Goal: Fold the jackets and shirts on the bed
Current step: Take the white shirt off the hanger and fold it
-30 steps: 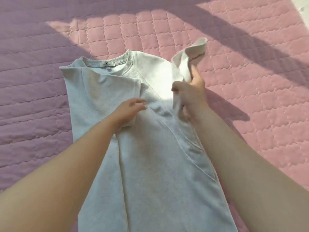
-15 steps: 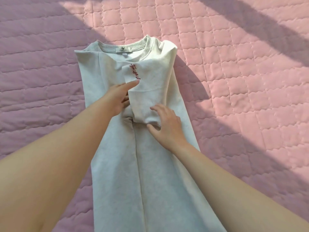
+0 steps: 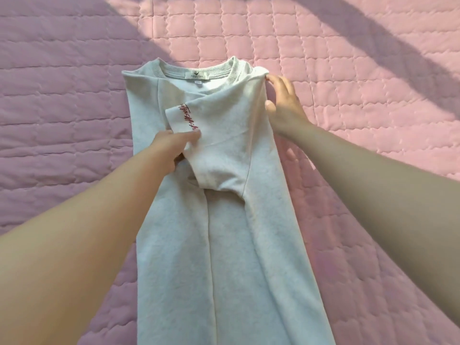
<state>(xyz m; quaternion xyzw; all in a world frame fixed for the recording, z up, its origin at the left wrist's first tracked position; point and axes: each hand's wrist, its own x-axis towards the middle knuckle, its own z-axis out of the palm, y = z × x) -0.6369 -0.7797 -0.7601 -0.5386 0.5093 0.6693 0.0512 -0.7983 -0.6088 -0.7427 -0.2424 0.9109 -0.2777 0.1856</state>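
A pale grey shirt [image 3: 231, 245] lies lengthwise on the pink bed, its ribbed collar and label at the far end. Both sides are folded inward, and the right sleeve with red lettering [image 3: 188, 117] lies across the chest. My left hand [image 3: 171, 145] rests on the sleeve's cuff end, fingers extended onto the cloth near the lettering. My right hand [image 3: 283, 103] lies at the shirt's right shoulder edge, fingers straight, with the fingertips touching the folded corner.
A pink quilted bedspread [image 3: 348, 70] covers everything in view, with sunlit patches and long diagonal shadows across it. Open bedspread lies to the left, right and beyond the collar.
My right hand has gone from the sleeve's lower fold up to the right shoulder edge. The left hand stays on the folded sleeve. The view has shifted a little closer.
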